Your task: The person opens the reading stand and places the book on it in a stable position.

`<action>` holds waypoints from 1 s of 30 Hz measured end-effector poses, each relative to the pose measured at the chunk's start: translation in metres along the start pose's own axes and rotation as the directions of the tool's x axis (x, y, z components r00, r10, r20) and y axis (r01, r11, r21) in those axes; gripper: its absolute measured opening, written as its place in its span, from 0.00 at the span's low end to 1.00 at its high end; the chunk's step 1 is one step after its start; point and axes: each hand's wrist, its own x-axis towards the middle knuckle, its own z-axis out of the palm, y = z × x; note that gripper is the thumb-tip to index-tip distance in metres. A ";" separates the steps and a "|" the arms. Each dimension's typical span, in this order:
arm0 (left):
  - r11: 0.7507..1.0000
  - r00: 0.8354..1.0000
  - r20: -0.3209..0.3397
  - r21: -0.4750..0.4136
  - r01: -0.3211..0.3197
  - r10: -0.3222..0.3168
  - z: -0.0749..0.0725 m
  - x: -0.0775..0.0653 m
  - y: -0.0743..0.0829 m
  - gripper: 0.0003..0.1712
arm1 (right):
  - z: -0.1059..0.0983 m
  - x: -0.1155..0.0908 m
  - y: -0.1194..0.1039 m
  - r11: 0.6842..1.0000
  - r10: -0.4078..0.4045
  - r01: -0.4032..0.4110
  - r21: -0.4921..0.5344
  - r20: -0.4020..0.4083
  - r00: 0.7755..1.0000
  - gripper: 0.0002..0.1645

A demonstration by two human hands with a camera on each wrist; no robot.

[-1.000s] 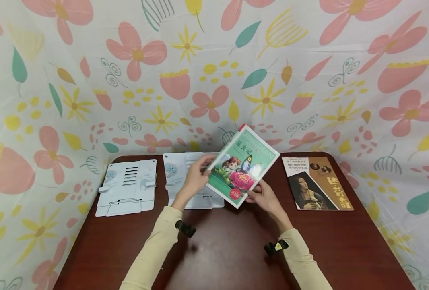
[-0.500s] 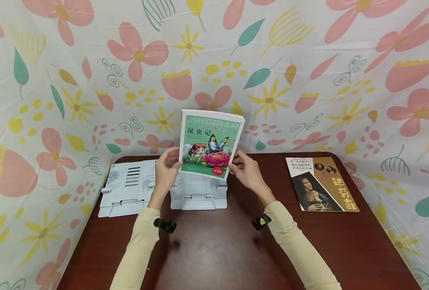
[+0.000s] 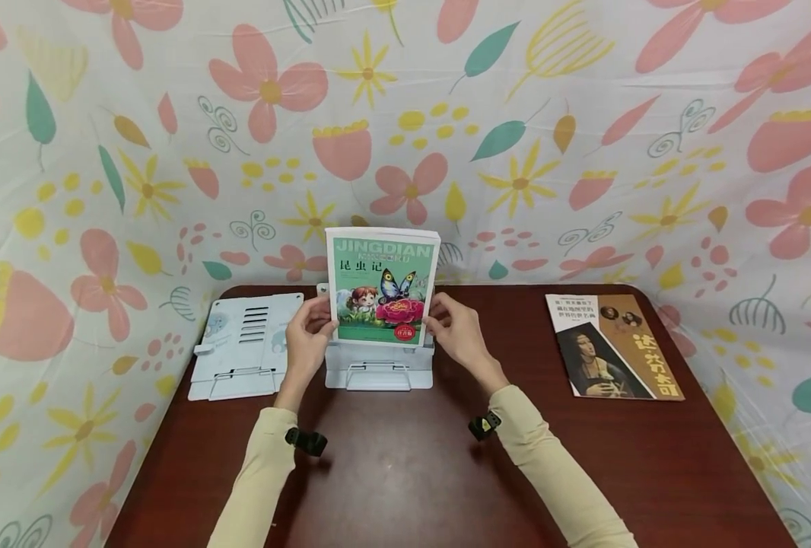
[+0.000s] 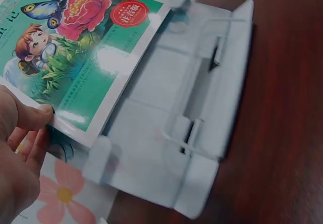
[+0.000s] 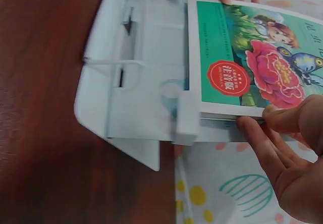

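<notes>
A green-covered paperback book point(image 3: 378, 293) with a butterfly, a girl and a pink flower stands upright over the middle white book stand point(image 3: 380, 377). My left hand point(image 3: 307, 335) grips its left edge, thumb on the cover and fingers behind. On the opposite edge my right hand point(image 3: 462, 331) pinches the book between thumb and fingers. In the left wrist view the book's lower edge lies above the stand's wire holder point(image 4: 174, 133) and bottom lip. A small white side clip point(image 5: 187, 118) sits at the book's lower corner in the right wrist view.
Another white book stand point(image 3: 241, 346) lies at the left on the dark brown table point(image 3: 385, 487). At the right lies a thin book point(image 3: 614, 346) with a portrait cover. A flowered cloth point(image 3: 405, 129) hangs behind and around the table.
The book has moved left from a tilted position, turned upright and come down against the middle stand. Both hands have travelled with it and keep their hold on its edges.
</notes>
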 end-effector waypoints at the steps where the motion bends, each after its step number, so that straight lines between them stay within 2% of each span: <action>1: 1.000 1.000 0.004 0.004 0.004 -0.004 -0.001 -0.002 -0.003 0.25 | 0.002 -0.002 0.001 1.000 0.000 0.000 -0.006 0.000 1.000 0.07; 6: 0.999 1.000 -0.015 0.040 0.018 -0.017 -0.004 -0.009 -0.014 0.23 | 0.011 -0.008 0.007 1.000 -0.004 0.005 -0.019 0.016 1.000 0.07; 13: 0.992 0.998 -0.064 0.129 -0.004 0.013 -0.004 -0.020 -0.026 0.18 | 0.019 -0.015 0.010 0.996 0.017 -0.016 -0.088 0.007 1.000 0.06; 19: 0.979 0.994 -0.109 0.200 0.049 -0.028 -0.002 -0.031 -0.036 0.12 | 0.028 -0.025 0.013 0.991 0.038 -0.039 -0.125 -0.012 0.999 0.07; 23: 0.976 0.992 -0.121 0.210 0.062 -0.037 0.000 -0.034 -0.039 0.11 | 0.033 -0.030 0.014 0.990 0.035 -0.041 -0.132 -0.043 0.998 0.08; 27: 0.978 0.994 -0.108 0.201 0.049 -0.027 -0.001 -0.035 -0.038 0.11 | 0.034 -0.034 0.015 0.992 -0.009 -0.003 -0.130 -0.092 0.996 0.09; 30: 0.975 0.992 -0.107 0.202 0.089 -0.069 -0.002 -0.040 -0.039 0.14 | 0.033 -0.040 0.019 0.994 -0.031 0.016 -0.104 -0.142 0.989 0.10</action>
